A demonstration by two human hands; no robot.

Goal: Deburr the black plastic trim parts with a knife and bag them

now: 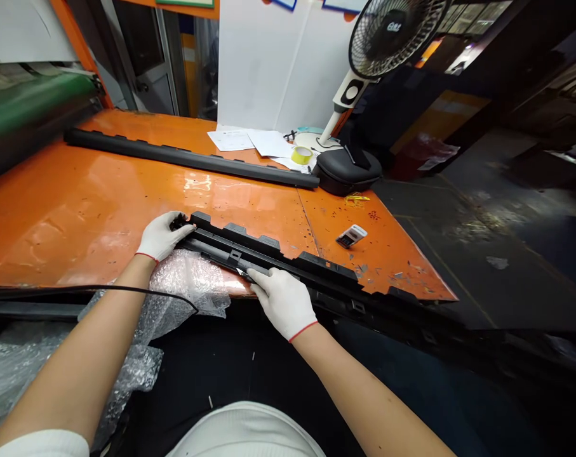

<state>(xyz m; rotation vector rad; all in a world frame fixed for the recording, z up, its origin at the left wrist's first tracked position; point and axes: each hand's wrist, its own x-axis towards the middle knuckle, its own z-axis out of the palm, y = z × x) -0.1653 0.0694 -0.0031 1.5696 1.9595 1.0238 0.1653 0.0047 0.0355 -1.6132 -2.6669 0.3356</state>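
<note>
A long black plastic trim strip (263, 251) with raised tabs and clip slots lies slantwise along the table's front edge. My left hand (161, 236), in a white glove with a red cuff edge, is closed around the strip's left end. My right hand (285, 301), gloved the same way, presses on the strip's near side with the index finger stretched forward. A small pointed blade tip (241, 272) shows ahead of that finger, like a knife's; its handle is hidden in the palm. Toward the lower right the strip runs past the table into shadow.
A second black strip (192, 158) lies farther back on the orange table (101, 190). Bubble wrap (187, 279) and a black cable (126, 287) are at the front left. Behind stand a fan (352, 95), yellow tape (301, 155), a black case (340, 174) and a small box (351, 235).
</note>
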